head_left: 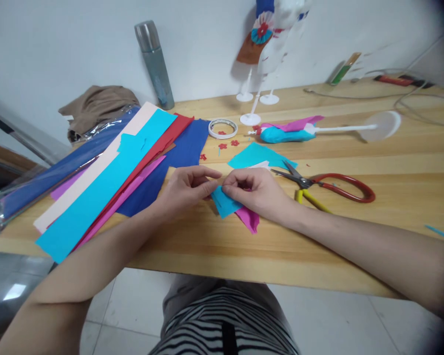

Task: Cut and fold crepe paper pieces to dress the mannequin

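Note:
A small piece of bright blue crepe paper (pixel 225 203) is between my two hands, low over the table. My left hand (pixel 192 187) is closed, thumb and forefinger together at the paper's upper left edge; its fingers hide the exact grip. My right hand (pixel 257 190) pinches the same piece from above. Beneath the right hand sticks out a magenta paper scrap (pixel 249 220). Beyond the hands lie a larger blue sheet (pixel 257 155) and scissors (pixel 305 183) with red handles, their blades parted.
Long coloured paper strips (pixel 107 182) cover the left side. Farther back are a tape roll (pixel 222 129), small red paper flowers (pixel 223 146) and a paper-wrapped mini mannequin (pixel 288 133) lying on its side. A bottle (pixel 155 64), more mannequins (pixel 277 39) and cables (pixel 355 97) stand or lie by the wall.

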`<state>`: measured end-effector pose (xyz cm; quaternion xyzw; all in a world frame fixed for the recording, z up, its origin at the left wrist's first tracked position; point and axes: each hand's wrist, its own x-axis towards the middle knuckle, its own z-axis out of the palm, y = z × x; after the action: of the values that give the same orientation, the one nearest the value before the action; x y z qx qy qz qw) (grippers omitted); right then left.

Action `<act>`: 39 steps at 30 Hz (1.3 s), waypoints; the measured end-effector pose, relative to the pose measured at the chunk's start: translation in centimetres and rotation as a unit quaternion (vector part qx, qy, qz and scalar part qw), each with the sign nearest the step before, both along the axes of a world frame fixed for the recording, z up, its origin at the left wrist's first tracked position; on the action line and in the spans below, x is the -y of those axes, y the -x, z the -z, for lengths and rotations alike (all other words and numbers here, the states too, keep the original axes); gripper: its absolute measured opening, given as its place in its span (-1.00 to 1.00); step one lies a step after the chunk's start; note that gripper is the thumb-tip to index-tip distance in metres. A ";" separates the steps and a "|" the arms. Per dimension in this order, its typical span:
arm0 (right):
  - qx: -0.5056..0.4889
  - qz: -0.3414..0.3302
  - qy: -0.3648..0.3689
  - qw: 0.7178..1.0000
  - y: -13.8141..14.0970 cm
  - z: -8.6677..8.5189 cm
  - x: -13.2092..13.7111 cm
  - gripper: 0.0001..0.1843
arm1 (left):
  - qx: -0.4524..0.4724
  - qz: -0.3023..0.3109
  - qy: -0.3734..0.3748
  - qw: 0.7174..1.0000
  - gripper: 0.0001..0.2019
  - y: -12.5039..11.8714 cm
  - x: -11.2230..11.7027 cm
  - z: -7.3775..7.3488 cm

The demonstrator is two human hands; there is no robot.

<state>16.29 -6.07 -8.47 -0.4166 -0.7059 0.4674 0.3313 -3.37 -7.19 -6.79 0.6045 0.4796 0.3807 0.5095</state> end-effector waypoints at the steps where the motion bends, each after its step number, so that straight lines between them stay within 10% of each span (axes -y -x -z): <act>1: -0.001 0.000 0.000 1.000 0.0 0.0 0.0 -0.72 | -0.001 0.002 0.006 1.000 -0.70 0.1 -0.1 0.0; 18: -0.012 -0.008 0.006 1.000 0.1 -0.6 0.3 -0.65 | 0.018 -0.006 0.050 0.999 -0.43 0.7 -0.9 -0.4; 39: -0.128 -0.007 0.057 0.990 -0.7 -0.1 -0.4 -0.40 | 0.072 0.022 0.074 0.994 -0.65 1.2 -1.5 -0.1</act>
<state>16.99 -5.64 -8.32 -0.3665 -0.6331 0.5585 0.3911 -4.61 -5.66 -6.70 0.5464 0.4550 0.3757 0.5944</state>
